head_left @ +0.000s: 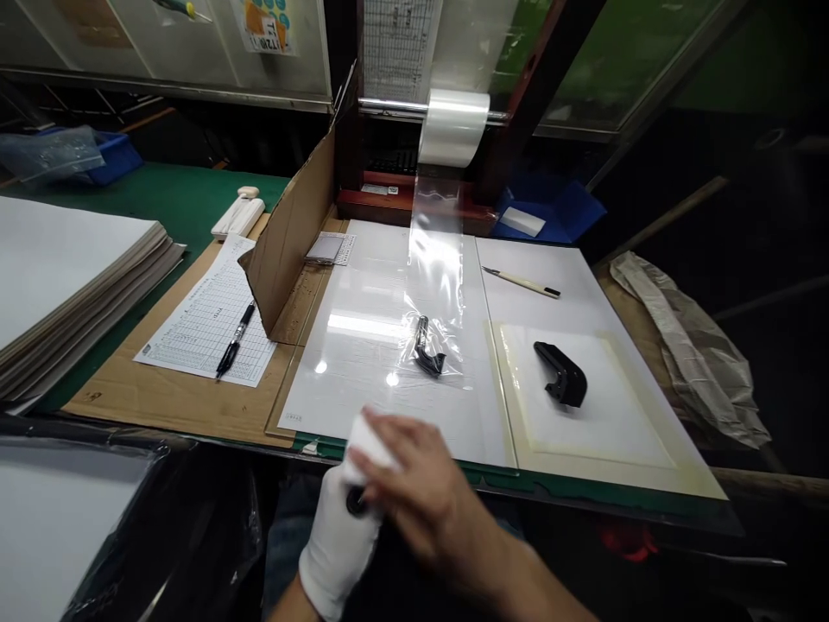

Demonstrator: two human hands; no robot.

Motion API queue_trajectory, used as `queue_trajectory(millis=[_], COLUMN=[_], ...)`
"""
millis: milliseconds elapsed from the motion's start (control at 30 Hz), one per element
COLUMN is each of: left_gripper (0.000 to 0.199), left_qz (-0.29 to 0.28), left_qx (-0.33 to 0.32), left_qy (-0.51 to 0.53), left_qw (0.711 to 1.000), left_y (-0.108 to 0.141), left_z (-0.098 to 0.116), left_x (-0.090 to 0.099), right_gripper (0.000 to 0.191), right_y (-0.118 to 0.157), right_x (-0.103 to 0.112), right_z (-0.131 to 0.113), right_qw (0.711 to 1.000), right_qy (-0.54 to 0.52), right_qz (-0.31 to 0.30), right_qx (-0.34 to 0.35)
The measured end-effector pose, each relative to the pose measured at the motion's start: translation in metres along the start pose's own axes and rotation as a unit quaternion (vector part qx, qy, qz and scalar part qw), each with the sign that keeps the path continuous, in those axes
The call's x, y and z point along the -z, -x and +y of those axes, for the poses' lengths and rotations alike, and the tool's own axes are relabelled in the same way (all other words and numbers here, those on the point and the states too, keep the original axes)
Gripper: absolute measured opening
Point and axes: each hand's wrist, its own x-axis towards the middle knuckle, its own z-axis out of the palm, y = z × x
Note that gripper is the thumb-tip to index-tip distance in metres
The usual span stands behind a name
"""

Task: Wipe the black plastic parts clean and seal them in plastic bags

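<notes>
In front of the table edge, my left hand [337, 544], in a white glove, is closed around a small black part [356, 500], of which only a round end shows. My bare right hand [427, 484] lies over it, fingers bent and slightly blurred, against something white [370, 445] that may be a cloth or the glove's fingers. Beyond the hands, a curved black part [427, 352] lies in or under clear film [437, 233] on the white sheet. To the right, a bent black plastic part [562, 377] rests on a taped white pad [602, 423].
The film comes down from a roll [454, 130] on a metal bar. A utility knife [522, 282] lies right of it. Standing cardboard [291, 233] separates off a form [207, 320] with a pen [235, 339]. Stacked sheets [71, 276] are left; a blue bin [557, 212] is behind.
</notes>
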Motion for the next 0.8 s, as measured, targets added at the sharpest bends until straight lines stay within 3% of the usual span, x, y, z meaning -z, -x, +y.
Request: queue_trajectory(millis=[67,200,333,467,600,700,800], left_gripper=[0.035,0.032,0.036,0.034,0.038,0.038,0.037], left_qz=[0.000,-0.007,0.010,-0.009,0.030,0.038,0.063], left_qx=[-0.026,-0.068,-0.089,-0.131,-0.160,-0.181,-0.194], left_qy=[-0.017,-0.051,-0.076,-0.100,-0.142,-0.153,-0.158], left_qw=[1.000,0.996,0.993,0.986,0.976,0.971,0.966], left_y=[0.001,0.002,0.002,0.002,0.003,0.006,0.012], left_z=[-0.003,-0.010,-0.011,-0.012,-0.015,-0.013,-0.003], left_x=[0.001,0.003,0.002,0.004,0.013,0.022,0.028], right_gripper=[0.040,0.040,0.043,0.045,0.047,0.041,0.037], right_y=[0.002,0.002,0.001,0.004,0.003,-0.022,-0.075], right_x=[-0.002,-0.004,-0.005,-0.007,-0.009,-0.013,-0.018], right_z=[0.000,-0.002,-0.001,-0.001,-0.003,0.000,0.020], right_qw=[0.998,0.999,0.995,0.996,0.990,0.991,0.975], right_qy=[0.008,-0.003,-0.011,-0.037,-0.055,-0.080,-0.155], right_qz=[0.029,0.026,0.054,0.041,0.054,0.025,0.014], right_qx=[-0.047,-0.021,-0.080,-0.075,-0.115,-0.107,-0.158])
